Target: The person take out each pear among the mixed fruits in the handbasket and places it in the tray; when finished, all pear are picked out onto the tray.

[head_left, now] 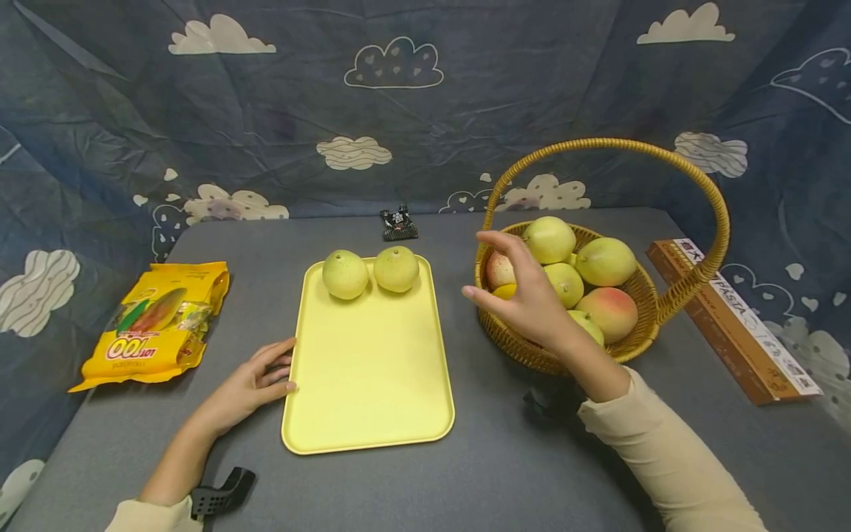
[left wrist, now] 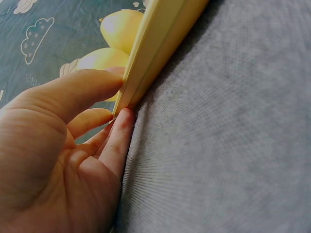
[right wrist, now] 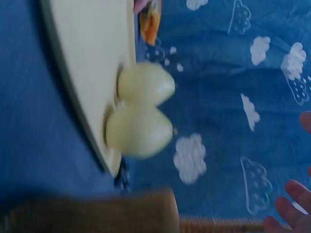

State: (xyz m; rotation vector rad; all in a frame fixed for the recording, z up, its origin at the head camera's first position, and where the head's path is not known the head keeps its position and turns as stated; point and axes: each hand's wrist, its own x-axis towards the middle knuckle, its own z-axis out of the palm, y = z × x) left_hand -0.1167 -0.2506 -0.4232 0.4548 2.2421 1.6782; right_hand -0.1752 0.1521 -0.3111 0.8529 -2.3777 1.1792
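Nearest the camera, our right sleeve [head_left: 665,447] leads to the right hand [head_left: 534,303], whose parted, empty fingers stand left of the pears [head_left: 606,261] in the basket [head_left: 510,343], while our farther left hand [head_left: 242,391], fingers relaxed, touches the edge of the tray [head_left: 368,377].

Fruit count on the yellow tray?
2. One pear sits at the tray's far-left corner in the head view, the other pear beside it at the far-right corner. None on the tray look hidden.

Two pears [head_left: 345,274] on yellow tray [head_left: 368,369]
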